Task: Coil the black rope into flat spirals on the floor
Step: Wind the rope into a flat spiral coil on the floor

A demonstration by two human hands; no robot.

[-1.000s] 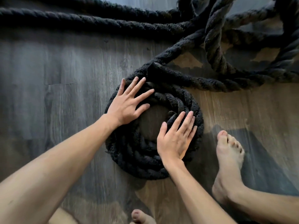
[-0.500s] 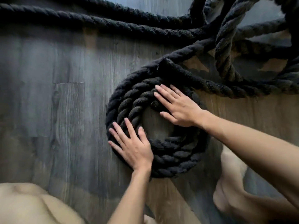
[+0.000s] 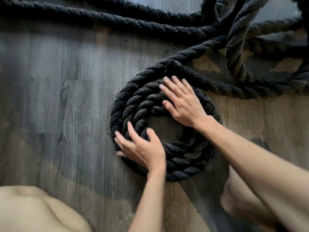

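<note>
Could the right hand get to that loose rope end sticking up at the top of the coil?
Probably yes: the right hand lies flat on the coil, fingertips just short of the rope end, nothing between.

No readable text or labels
</note>
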